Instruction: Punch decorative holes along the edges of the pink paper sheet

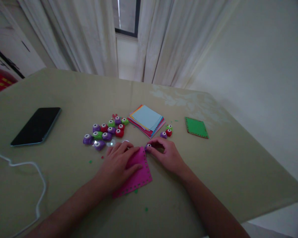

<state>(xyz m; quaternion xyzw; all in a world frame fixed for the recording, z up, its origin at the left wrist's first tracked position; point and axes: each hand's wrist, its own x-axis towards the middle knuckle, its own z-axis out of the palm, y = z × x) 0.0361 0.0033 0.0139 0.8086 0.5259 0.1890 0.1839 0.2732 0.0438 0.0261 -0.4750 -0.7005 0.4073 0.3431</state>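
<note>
A pink paper square (139,173) with small holes along its edges lies on the table in front of me. My left hand (116,165) rests on it, fingers spread and flat, covering its left part. At the sheet's upper right corner, my right hand (166,155) pinches a small purple paper punch (148,146) with a white round top. The punch touches the paper's edge or sits right beside it; I cannot tell which. Just beyond the right hand are a purple punch (163,135), a red punch (169,132) and a green punch (169,127).
Several purple, red and green punches (106,136) cluster left of centre. Behind them is a stack of coloured paper (147,118). A green square with punched edges (196,127) lies right, a dark tablet (37,125) left, near a white cable (41,178). Green paper bits (146,209) are scattered.
</note>
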